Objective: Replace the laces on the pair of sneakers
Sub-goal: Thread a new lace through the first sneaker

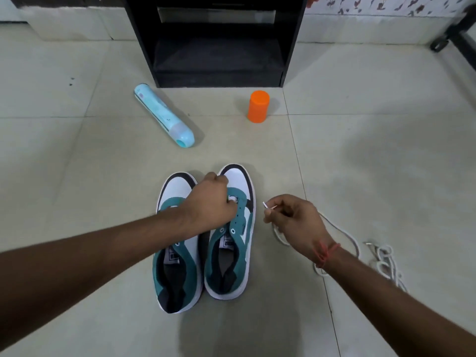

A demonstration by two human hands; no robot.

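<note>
Two teal, white and black sneakers stand side by side on the tiled floor, toes pointing away from me: the left sneaker (177,253) and the right sneaker (233,253), both without laces. My left hand (208,199) reaches across the left sneaker and grips the eyelet flap near the toe of the right one. To the right of the shoes, my right hand (291,217) pinches the tip of a white lace (347,235), whose length trails behind my wrist. A second white lace (385,261) lies bunched on the floor at the right.
A light-blue spray bottle (164,115) lies on its side beyond the shoes. An orange cylinder (258,106) stands upright to its right. A black open cabinet (216,39) stands at the back. A dark furniture leg (453,34) sits at the far right.
</note>
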